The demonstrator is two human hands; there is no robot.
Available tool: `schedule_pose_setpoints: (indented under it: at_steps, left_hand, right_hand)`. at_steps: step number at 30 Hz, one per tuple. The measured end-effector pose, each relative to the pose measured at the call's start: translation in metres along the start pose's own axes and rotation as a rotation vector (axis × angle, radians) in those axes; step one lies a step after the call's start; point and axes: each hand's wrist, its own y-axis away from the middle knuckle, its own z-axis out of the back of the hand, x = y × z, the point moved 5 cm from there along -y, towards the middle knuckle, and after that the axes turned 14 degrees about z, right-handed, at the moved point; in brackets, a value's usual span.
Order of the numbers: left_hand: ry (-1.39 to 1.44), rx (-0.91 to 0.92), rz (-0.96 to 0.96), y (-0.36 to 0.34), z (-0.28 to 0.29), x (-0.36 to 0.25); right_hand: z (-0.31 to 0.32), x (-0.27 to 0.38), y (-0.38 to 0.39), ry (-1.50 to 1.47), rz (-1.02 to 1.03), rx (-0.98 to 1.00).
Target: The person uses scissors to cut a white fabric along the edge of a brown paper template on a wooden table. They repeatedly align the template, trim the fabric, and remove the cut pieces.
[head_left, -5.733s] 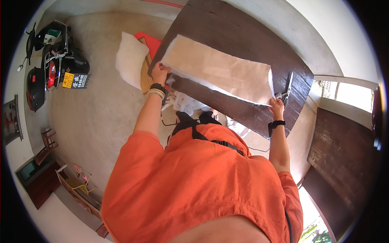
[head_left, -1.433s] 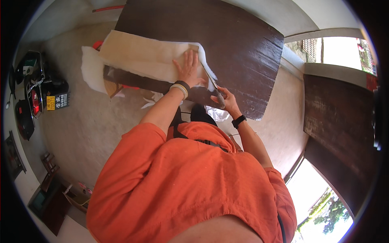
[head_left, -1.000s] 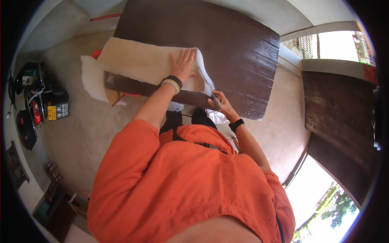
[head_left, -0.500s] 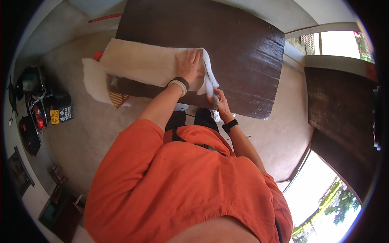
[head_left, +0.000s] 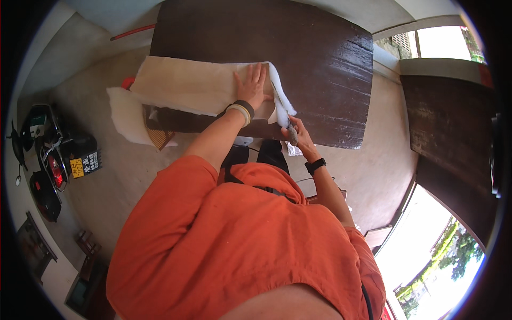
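A beige sheet point(head_left: 186, 85) lies along the near side of the dark brown table point(head_left: 240, 32), over soft white wadding point(head_left: 281, 95). My left hand point(head_left: 252, 85) rests flat on the sheet's right part, fingers spread. At the table's near edge, my right hand point(head_left: 304, 140) is closed around what looks like a pair of scissors point(head_left: 292, 134) with grey, wrapped-looking handles. The blades are mostly hidden at the near end of a white wadding strip, which bends along the sheet's right edge. A narrow gap shows between strip and sheet.
More pale wadding point(head_left: 127, 114) hangs past the table's left edge, beside a brown ribbed piece point(head_left: 159, 137). A parked motorbike point(head_left: 53, 154) stands at left. A red pole point(head_left: 132, 32) lies behind the table's left side. Dark wooden panels point(head_left: 448, 112) stand at right.
My right hand and the scissors have shifted slightly right, and the wadding strip's near end has moved right with them. My left hand stays pressed on the sheet. The whole view has tilted a little.
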Motion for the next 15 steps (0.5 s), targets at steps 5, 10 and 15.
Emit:
schedule_pose_setpoints:
  at_steps: [5, 10, 15]
  left_hand:
    - [0.009, 0.001, -0.008, 0.0, -0.002, 0.0]
    - [0.028, -0.012, -0.012, 0.001, -0.004, 0.002]
    - [0.033, -0.039, -0.016, 0.0, -0.005, 0.002]
  right_hand:
    - [-0.004, 0.001, -0.006, 0.05, 0.081, -0.07]
    - [-0.017, -0.012, -0.008, -0.095, 0.013, -0.155]
    - [-0.023, -0.015, -0.008, -0.152, -0.014, -0.211]
